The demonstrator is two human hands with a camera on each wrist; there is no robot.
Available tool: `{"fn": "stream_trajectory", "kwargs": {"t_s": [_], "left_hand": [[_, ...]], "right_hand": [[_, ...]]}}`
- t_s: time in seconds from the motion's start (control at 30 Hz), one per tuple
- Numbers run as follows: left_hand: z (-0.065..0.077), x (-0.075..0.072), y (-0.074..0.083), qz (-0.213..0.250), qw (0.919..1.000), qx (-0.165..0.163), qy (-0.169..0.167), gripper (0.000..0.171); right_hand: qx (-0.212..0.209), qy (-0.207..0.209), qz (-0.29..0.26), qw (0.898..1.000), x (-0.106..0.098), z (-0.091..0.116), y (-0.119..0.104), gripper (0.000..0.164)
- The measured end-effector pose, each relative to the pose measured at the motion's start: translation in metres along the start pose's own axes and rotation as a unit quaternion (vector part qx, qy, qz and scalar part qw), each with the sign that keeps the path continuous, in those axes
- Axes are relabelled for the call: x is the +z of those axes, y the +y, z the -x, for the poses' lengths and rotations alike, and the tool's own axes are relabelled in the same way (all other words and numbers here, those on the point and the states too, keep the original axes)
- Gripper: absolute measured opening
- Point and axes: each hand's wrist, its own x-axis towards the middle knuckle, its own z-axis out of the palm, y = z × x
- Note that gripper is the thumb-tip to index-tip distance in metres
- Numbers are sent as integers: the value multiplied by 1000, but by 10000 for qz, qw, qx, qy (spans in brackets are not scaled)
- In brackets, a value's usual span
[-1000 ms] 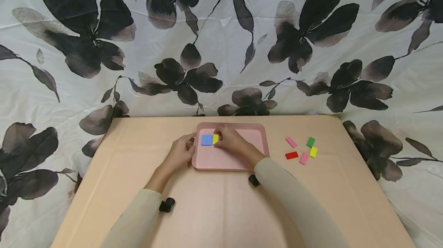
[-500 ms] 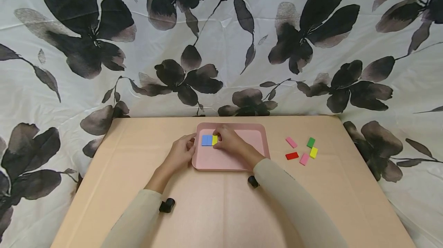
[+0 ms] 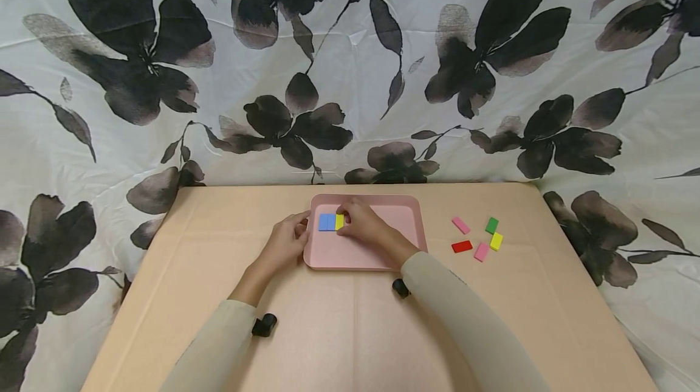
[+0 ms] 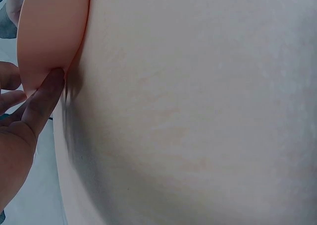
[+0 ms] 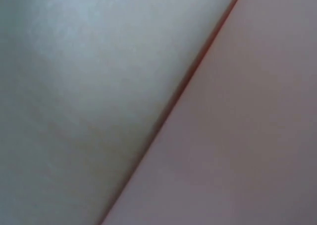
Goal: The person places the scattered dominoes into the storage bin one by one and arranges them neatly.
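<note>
A pink tray [image 3: 377,253] lies on the table, with two blue rectangular tiles [image 3: 327,222] side by side in its upper left part. Against their right side sits a yellow tile [image 3: 339,222], pinched between the thumb and fingers of my right hand [image 3: 363,223]. My left hand [image 3: 285,241] grips the tray's left edge; the left wrist view shows its fingers [image 4: 48,93] curled at the tray's rim. The right wrist view has only the tray's edge [image 5: 171,106] and the tabletop, with the hand out of its picture.
Right of the tray, loose tiles lie on the table [image 3: 350,331]: two pink tiles [image 3: 460,225], a red tile [image 3: 462,247], a green tile [image 3: 491,225] and another yellow tile [image 3: 496,241]. A floral cloth [image 3: 372,76] hangs behind the table's back edge.
The yellow tile has slid slightly left, up against the blue tiles, with my right hand still pinching it. My left hand has stayed at the tray's edge.
</note>
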Motion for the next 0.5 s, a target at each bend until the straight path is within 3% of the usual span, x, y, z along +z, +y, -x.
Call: {"fn": "stream_trajectory", "kwargs": {"t_s": [0.5], "left_hand": [[-2,1,1,6,10000,-9,7,52]], "right_hand": [[-90,36,42,9999,0,-2,3,45]]}}
